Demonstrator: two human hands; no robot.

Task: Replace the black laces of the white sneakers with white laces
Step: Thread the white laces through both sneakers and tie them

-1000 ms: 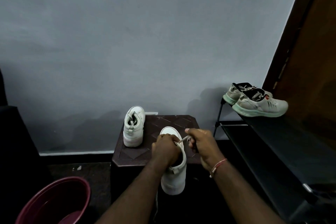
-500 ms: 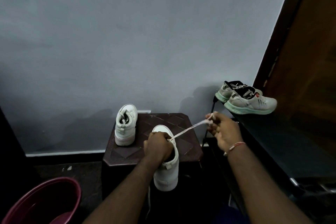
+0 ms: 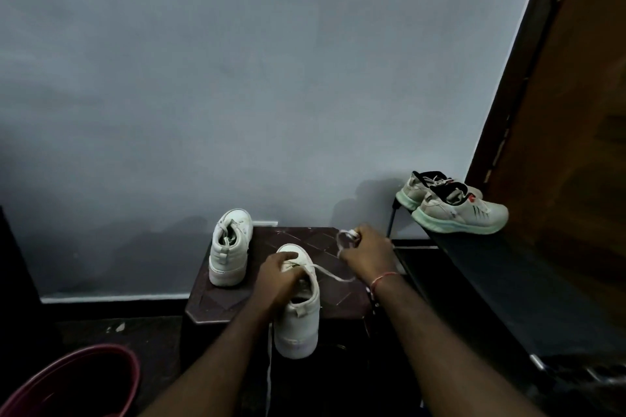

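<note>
Two white sneakers are on a dark brown stool point(image 3: 325, 240). The near sneaker point(image 3: 298, 318) hangs heel-first over the stool's front edge, and my left hand point(image 3: 278, 276) presses down on its tongue and eyelets. A white lace point(image 3: 333, 276) runs slack from under that hand to my right hand point(image 3: 367, 252), which pinches the lace's looped end a little right of the shoe. Another strand of white lace point(image 3: 269, 366) dangles below the shoe's left side. The second white sneaker point(image 3: 230, 247) stands at the stool's far left, heel toward me. No black lace shows.
A pair of grey running shoes with mint soles point(image 3: 455, 206) sits on a black rack point(image 3: 501, 284) to the right. A maroon tub point(image 3: 78, 382) stands at the lower left. A grey wall is close behind, and a brown door point(image 3: 569, 112) is on the right.
My right hand, which had drawn the lace taut out to the right, has come back toward the shoe, so the lace now hangs slack and looped. My left hand stays on the sneaker.
</note>
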